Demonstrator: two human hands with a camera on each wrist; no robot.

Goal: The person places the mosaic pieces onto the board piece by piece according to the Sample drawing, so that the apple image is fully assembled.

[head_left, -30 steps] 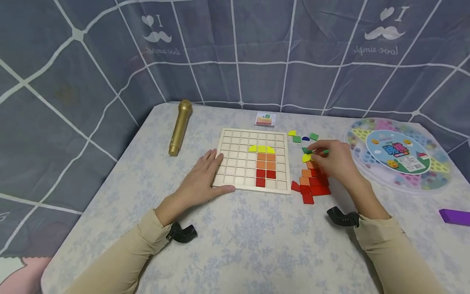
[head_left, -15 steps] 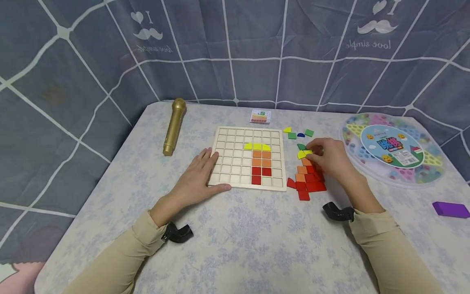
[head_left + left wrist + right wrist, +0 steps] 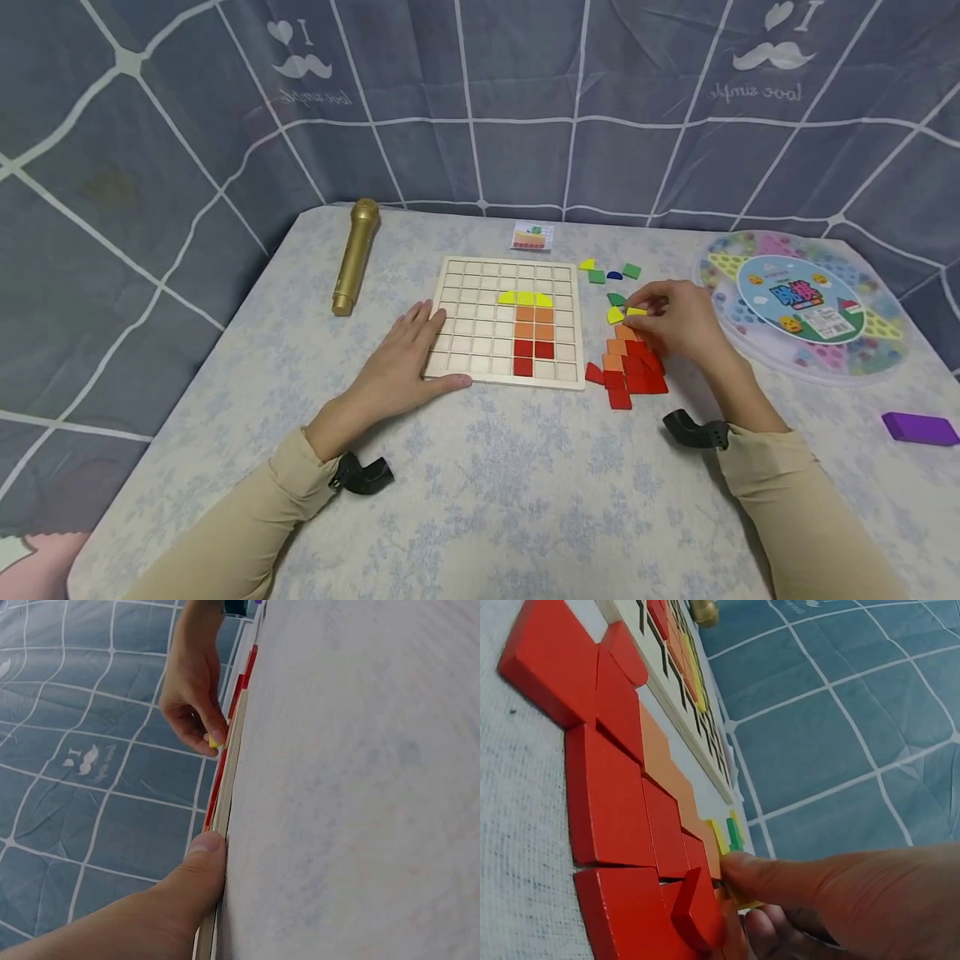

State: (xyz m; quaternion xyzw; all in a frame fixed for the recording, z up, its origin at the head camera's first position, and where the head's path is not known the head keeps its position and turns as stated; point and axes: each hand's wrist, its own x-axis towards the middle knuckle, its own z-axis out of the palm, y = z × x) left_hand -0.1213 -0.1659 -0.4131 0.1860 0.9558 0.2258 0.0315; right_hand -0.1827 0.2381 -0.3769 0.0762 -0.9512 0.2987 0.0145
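Note:
My left hand [image 3: 401,354] lies with straight fingers over the left edge of the wooden grid board [image 3: 480,382], its thumb along the front rim. Yellow, orange and red tiles fill part of the board's right half. To the right of the board, my right hand [image 3: 678,321] pinches a yellow tile [image 3: 636,312] between thumb and fingers; the left wrist view also shows this yellow tile [image 3: 216,741]. Another yellow tile [image 3: 615,315] and a green tile [image 3: 616,299] lie just left of these fingertips. Red tiles [image 3: 611,802] and orange tiles [image 3: 612,362] lie under and in front of the right hand.
Behind the board lies a small pattern card [image 3: 532,236]. Several loose tiles, including a green square [image 3: 596,277], lie near its back right corner. A gold microphone [image 3: 356,258] is at left. A round game box [image 3: 798,300] and a purple block [image 3: 920,428] are at right.
The head view has shifted slightly. My right hand has come to a yellow tile and drawn it a little right, apart from the other yellow one. The left hand stays on the board.

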